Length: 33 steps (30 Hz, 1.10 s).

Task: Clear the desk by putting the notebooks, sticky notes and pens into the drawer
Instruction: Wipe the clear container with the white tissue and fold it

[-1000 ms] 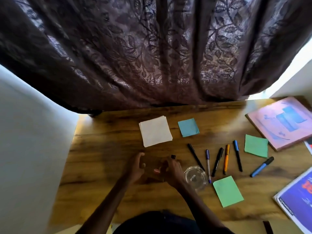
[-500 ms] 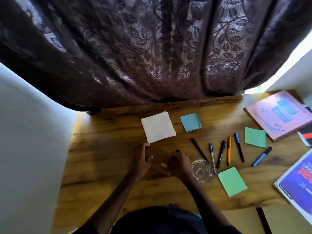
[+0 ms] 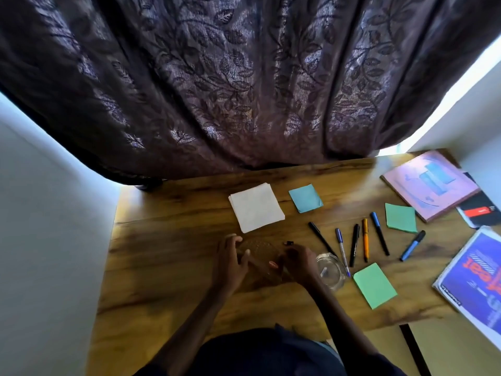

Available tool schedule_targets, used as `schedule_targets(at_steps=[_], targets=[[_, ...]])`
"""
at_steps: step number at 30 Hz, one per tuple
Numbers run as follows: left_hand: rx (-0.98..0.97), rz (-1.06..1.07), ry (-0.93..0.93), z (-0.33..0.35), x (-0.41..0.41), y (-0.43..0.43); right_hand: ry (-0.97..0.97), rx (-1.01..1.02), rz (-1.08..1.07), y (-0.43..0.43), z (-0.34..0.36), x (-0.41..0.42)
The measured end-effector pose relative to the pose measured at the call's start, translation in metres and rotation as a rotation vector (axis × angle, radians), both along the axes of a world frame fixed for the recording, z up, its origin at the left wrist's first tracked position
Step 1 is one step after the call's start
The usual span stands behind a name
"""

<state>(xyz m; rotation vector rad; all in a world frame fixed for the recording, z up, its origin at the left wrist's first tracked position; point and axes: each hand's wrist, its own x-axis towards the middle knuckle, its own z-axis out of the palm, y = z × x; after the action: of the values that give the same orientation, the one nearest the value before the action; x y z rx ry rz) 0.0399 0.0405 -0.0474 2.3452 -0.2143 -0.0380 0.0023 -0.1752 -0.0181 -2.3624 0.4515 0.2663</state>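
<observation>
Both hands meet at the middle of the wooden desk (image 3: 168,256) around a clear, textured glass dish (image 3: 259,252). My left hand (image 3: 229,263) touches its left side with spread fingers and my right hand (image 3: 298,263) grips its right side. Several pens lie in a row to the right, from a black pen (image 3: 322,240) past an orange pen (image 3: 365,238) to a blue marker (image 3: 412,245). Sticky pads are white (image 3: 256,207), blue (image 3: 305,198) and green (image 3: 401,217), with another green pad (image 3: 375,284). A pink notebook (image 3: 431,184), a black notebook (image 3: 478,213) and a blue-covered notebook (image 3: 477,280) lie far right. No drawer shows.
A small clear glass jar (image 3: 329,270) stands just right of my right hand. A tiny black piece (image 3: 289,242) lies behind the dish. A dark patterned curtain (image 3: 244,90) hangs over the desk's far edge, with white walls on both sides. A lower pale surface (image 3: 455,348) shows at bottom right.
Both hands stay at the glass dish; the left fingers have shifted slightly along its edge. The view has tilted a little, bringing the black notebook into sight.
</observation>
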Motion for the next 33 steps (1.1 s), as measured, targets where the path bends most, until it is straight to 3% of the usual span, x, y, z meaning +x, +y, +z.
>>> schedule_targets(at_steps=[7, 10, 13, 18, 25, 29, 33], targets=[[-0.025, -0.013, 0.018, 0.003, -0.010, 0.006, 0.094, 0.074, 0.062, 0.006, 0.000, 0.013], [-0.100, 0.045, 0.102, 0.011, -0.010, 0.009, -0.012, 0.117, 0.042, 0.017, 0.009, 0.015], [-0.214, 0.099, 0.180, 0.026, -0.008, 0.013, -0.113, 0.031, -0.031, 0.035, 0.028, 0.015], [-0.356, 0.105, 0.319, 0.039, -0.004, 0.016, -0.162, -0.056, 0.106, 0.075, 0.036, 0.006], [-0.202, 0.087, 0.348, 0.029, -0.004, 0.022, -0.045, -0.114, 0.307, 0.087, 0.014, 0.001], [-0.099, 0.072, 0.199, 0.025, -0.003, 0.027, -0.067, -0.191, 0.283, 0.068, 0.018, 0.002], [0.015, -0.086, 0.113, 0.026, 0.007, 0.034, -0.087, -0.210, 0.275, 0.040, 0.021, 0.010]])
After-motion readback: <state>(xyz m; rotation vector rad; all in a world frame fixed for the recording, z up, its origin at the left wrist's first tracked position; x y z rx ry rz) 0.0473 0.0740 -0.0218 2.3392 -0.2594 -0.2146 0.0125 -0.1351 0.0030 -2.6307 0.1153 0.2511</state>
